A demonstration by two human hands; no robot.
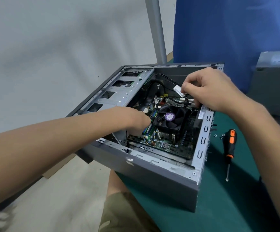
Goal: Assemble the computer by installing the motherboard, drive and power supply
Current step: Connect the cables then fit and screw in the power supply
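While the case (152, 178) lies on its side at the corner of the green mat (228, 201), its open face turned up toward the head camera, both hands work inside it. That position puts the motherboard (174, 144) flat on the floor of the case, where it already sits, with the black cooler fan (171, 117) on top of it.

The right hand (207, 91) hangs over the far right corner with its fingers curled, thumb and forefinger pinching a black cable bundle (185, 99) just below its white label (177, 89). It appears to be steering the plug down toward the white sockets along the board's far edge. The left hand (136, 118) reaches in across the drive cage (117, 92) and ends right beside the fan. Thin black wires show at its fingertips, but the fingers are tucked under and blurred, so I cannot tell whether they grip anything.

A screwdriver (230, 141) with a black and orange handle lies on the mat just right of the case, with a few loose screws (218, 136) near its handle, likely kept within reach for fastening. A grey metal box (273, 84), possibly the power supply, stands apart at the right edge, outside the case.
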